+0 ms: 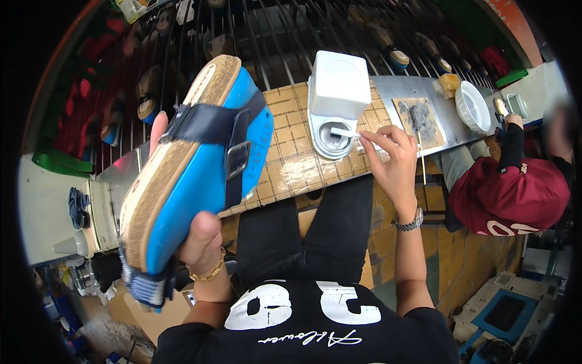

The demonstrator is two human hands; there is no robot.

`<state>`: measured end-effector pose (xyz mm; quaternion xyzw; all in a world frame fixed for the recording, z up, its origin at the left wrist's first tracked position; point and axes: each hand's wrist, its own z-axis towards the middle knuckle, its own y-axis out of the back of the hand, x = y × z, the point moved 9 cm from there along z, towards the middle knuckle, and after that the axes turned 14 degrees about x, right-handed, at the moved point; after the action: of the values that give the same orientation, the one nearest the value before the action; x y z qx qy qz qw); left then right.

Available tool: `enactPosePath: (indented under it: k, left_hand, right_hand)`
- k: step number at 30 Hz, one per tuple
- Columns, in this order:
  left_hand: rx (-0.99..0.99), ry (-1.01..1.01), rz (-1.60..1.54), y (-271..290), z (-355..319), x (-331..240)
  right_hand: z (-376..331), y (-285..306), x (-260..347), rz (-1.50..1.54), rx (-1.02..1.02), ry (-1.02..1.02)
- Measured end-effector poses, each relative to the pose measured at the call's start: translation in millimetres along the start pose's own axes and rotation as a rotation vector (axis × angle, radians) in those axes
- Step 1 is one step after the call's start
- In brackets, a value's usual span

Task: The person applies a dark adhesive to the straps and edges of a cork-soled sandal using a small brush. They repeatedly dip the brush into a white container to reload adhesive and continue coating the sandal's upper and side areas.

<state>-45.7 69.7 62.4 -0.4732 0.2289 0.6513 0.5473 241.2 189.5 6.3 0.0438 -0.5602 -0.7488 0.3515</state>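
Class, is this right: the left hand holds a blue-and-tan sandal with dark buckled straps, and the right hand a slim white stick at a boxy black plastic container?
Not quite: the head view shows the boxy plastic container is white, not black.

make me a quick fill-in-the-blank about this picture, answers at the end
The left hand holds a sandal mounted on a last coloured ____.
The slim stick pinched by the right hand is coloured ____.
The hand nearer the gold-coloured bracelet is the ____ one.
The co-worker in maroon is on the picture's ____ side.
Missing words: blue; white; left; right.
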Motion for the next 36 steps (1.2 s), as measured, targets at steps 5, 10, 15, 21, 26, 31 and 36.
enactPosePath:
  k: [5,10,15,21,26,31,36]
  left_hand:
    - [0.028,0.115,0.372,9.6,-11.7,14.6]
    - [0.117,0.204,0.630,-15.5,-33.0,30.4]
    - [0.188,0.101,0.280,-27.3,-59.0,78.6]
    - [0.347,0.136,0.412,-29.3,-80.8,142.0]
    - [0.377,-0.300,0.612,-56.7,-58.9,74.2]
    - [0.484,-0.402,0.793,-65.8,-57.3,45.3]
    - [0.556,-0.380,0.792,-69.3,-59.6,39.7]
  right_hand:
    - [-7.9,-10.7,-19.3,0.203,0.162,-0.205]
    - [-30.5,-61.7,-66.3,0.889,0.434,-0.506]
    - [12.9,21.8,-26.4,0.508,0.174,-0.121]
    - [2.6,89.2,71.3,0.273,-0.301,0.263]
    - [3.1,74.1,82.5,0.412,-0.132,0.241]
    - [5.1,84.9,89.0,0.324,-0.234,0.254]
    - [10.2,98.2,97.6,0.264,-0.328,0.369]
